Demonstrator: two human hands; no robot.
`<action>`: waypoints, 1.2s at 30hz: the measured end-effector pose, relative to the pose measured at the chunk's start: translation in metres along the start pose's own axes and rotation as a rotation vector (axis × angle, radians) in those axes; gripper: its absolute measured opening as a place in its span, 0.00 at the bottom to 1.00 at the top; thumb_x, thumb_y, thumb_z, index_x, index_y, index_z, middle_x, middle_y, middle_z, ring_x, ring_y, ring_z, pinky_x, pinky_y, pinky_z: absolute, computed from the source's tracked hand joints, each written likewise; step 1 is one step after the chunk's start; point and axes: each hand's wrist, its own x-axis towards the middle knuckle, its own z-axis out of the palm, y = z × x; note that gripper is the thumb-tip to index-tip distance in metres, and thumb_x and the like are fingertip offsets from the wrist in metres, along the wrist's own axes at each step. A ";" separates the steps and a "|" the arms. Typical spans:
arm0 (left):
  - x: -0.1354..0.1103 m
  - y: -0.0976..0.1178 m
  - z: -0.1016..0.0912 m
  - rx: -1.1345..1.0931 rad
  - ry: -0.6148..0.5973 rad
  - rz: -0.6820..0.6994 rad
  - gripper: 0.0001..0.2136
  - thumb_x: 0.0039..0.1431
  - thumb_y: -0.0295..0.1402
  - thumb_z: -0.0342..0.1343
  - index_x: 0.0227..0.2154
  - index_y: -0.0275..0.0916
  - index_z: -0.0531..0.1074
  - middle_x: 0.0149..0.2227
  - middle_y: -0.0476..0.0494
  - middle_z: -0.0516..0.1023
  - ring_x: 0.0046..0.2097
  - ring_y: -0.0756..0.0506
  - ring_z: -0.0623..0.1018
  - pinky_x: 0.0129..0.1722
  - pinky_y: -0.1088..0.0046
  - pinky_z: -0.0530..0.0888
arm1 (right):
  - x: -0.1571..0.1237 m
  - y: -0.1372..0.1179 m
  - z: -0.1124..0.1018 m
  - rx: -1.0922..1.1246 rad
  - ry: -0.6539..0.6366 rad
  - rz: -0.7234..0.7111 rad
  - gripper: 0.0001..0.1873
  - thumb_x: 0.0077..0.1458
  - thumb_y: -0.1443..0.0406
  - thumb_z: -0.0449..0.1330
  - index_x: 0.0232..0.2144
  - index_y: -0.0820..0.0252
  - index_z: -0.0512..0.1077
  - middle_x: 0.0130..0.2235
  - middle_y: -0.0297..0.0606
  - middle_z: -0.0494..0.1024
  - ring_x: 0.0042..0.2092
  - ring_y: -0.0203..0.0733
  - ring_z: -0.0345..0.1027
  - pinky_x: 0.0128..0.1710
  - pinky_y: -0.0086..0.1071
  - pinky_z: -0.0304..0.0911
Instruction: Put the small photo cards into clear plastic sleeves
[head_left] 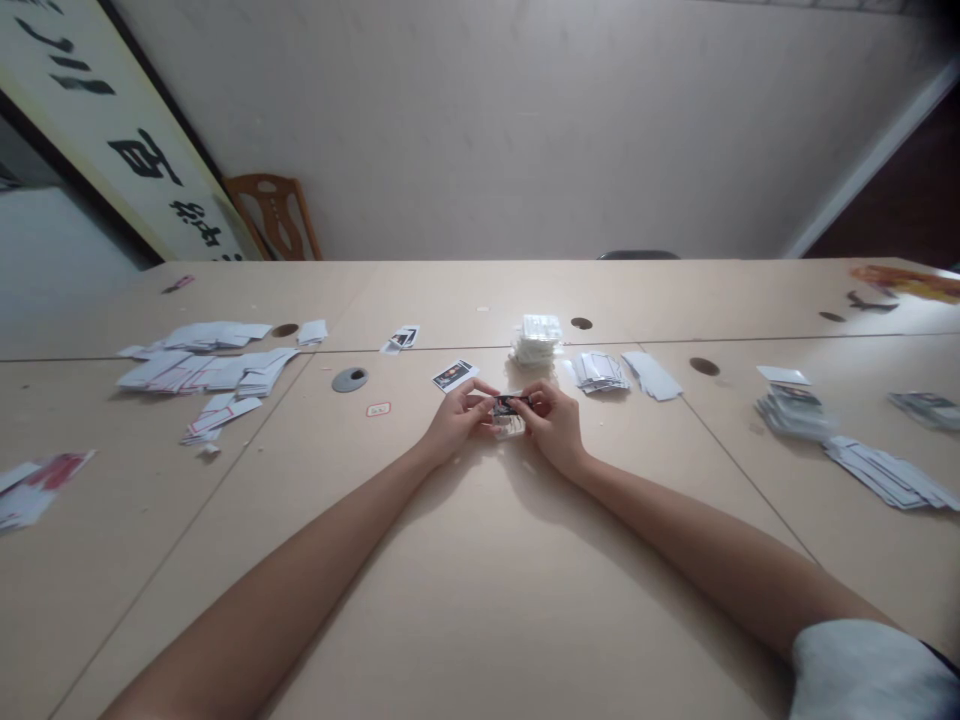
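Both arms reach out over a light wooden table (480, 560). My left hand (456, 422) and my right hand (553, 425) meet at the middle of the table, fingers pinched on a small photo card in a clear sleeve (508, 413) held between them. Just beyond the left hand, a single photo card (454, 375) lies face up. Behind the hands stands a stack of clear sleeves (537, 338).
Loose white cards are scattered at the left (210, 365). Small piles of cards (600, 370) lie right of the sleeves, with more stacks at the far right (795, 410) and a fanned row (892, 475). A grey cable cap (349, 379) sits on the table; a wooden chair (274, 215) stands behind.
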 end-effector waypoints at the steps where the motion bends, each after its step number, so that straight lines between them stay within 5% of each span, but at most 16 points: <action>1: 0.000 0.001 0.000 0.002 0.002 0.000 0.19 0.51 0.46 0.63 0.37 0.37 0.67 0.34 0.43 0.79 0.30 0.50 0.78 0.32 0.73 0.77 | 0.000 0.000 0.000 0.002 -0.001 0.000 0.13 0.52 0.55 0.62 0.27 0.57 0.66 0.21 0.31 0.72 0.19 0.35 0.63 0.19 0.28 0.56; 36: -0.001 0.004 0.000 0.081 0.035 -0.014 0.20 0.48 0.45 0.65 0.36 0.36 0.69 0.35 0.41 0.81 0.33 0.46 0.80 0.29 0.73 0.77 | 0.000 0.001 0.000 -0.119 0.042 -0.036 0.10 0.52 0.59 0.62 0.28 0.58 0.68 0.24 0.33 0.76 0.22 0.35 0.65 0.22 0.27 0.59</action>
